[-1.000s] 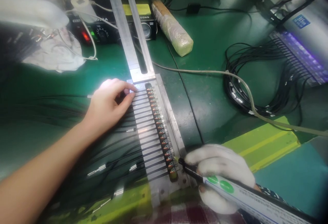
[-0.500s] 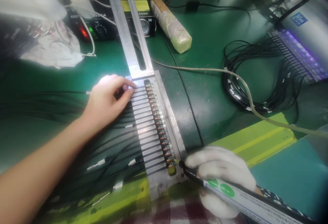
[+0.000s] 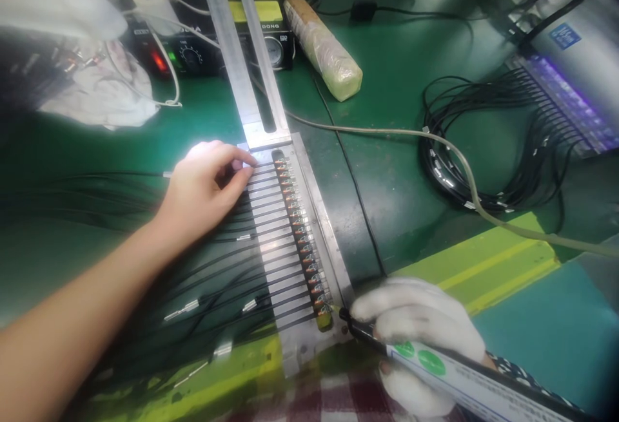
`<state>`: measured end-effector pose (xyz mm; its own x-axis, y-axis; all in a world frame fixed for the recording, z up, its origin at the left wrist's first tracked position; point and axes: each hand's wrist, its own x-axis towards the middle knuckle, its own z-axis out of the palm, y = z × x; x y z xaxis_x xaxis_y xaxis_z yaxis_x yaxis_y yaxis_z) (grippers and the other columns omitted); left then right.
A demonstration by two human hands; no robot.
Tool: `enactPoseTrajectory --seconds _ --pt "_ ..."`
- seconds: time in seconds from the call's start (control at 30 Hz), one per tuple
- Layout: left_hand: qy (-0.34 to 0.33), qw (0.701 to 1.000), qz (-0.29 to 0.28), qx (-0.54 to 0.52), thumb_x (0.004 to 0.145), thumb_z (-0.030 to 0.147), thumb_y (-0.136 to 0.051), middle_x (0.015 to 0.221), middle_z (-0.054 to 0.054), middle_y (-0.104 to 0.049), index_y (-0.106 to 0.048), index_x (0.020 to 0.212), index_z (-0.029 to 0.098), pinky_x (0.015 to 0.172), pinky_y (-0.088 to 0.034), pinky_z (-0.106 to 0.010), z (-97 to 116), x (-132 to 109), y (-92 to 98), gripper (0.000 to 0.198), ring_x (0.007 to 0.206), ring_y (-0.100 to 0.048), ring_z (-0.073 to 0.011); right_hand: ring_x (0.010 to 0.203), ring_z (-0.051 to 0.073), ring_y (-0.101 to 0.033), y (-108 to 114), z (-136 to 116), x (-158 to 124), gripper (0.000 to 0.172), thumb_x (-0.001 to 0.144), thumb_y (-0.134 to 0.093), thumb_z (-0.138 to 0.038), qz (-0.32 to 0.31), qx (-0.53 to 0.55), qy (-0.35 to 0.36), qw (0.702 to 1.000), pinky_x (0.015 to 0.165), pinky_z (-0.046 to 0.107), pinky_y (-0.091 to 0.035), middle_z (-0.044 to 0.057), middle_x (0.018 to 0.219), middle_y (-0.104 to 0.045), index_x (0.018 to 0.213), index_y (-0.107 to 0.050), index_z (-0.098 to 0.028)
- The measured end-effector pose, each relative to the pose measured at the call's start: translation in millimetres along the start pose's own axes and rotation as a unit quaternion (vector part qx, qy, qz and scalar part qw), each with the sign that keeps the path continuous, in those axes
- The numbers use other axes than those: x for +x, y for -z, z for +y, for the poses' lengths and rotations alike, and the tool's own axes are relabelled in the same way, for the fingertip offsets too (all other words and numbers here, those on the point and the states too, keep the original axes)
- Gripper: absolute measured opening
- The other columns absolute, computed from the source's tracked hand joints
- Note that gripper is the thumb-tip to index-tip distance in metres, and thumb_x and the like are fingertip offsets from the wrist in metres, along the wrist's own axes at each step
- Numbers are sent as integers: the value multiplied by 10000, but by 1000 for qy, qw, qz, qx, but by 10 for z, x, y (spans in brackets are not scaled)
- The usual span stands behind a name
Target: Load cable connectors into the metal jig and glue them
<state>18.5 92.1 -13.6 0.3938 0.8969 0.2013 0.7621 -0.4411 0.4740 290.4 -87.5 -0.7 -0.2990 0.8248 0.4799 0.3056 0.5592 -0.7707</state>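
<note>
A slotted metal fixture (image 3: 285,261) lies slanted on the bench, with a row of thin black cables (image 3: 285,246) laid across it. Their stripped copper ends and small metal terminals (image 3: 304,239) line up over the slot. My bare left hand (image 3: 207,180) rests at the fixture's upper left edge, thumb and forefinger pinched around the topmost cable. My white-gloved right hand (image 3: 425,319) grips a pen-shaped tool (image 3: 425,363) with a black nose, a white label and green stickers. Its thin tip (image 3: 333,308) is at the lowest terminals; whether it touches them I cannot tell.
Behind stand a black control box (image 3: 191,55) with lit displays and a wrapped bar (image 3: 324,48). A coil of black cables (image 3: 447,180) lies right, joined to a purple-lit unit (image 3: 570,103). A grey cord (image 3: 382,131) crosses the bench. Yellow-green strips (image 3: 503,261) line the front.
The pen-shaped tool and my right hand have shifted very slightly right and down. My left hand stays where it was.
</note>
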Motion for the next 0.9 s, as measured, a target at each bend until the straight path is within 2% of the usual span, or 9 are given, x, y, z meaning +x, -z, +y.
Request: enactPoseTrajectory --seconds 0.53,0.9 --pt "-13 1000 8 -8 928 322 -502 834 -16 -594 -660 971 244 727 -424 -349 -24 1 -10 181 798 -540 -209 732 190 -744 -10 -2 -6 126 816 -627 -236 13 -2 1 1000 637 289 -610 49 845 -755 931 -647 -190" --pt "-9 1000 7 -9 927 309 -504 831 -4 -584 -647 962 264 715 -414 -341 -8 -4 -13 155 777 -523 -193 807 179 -744 13 14 -15 141 832 -626 -220 -3 -5 8 1000 703 279 -609 81 928 -740 955 -626 -151"
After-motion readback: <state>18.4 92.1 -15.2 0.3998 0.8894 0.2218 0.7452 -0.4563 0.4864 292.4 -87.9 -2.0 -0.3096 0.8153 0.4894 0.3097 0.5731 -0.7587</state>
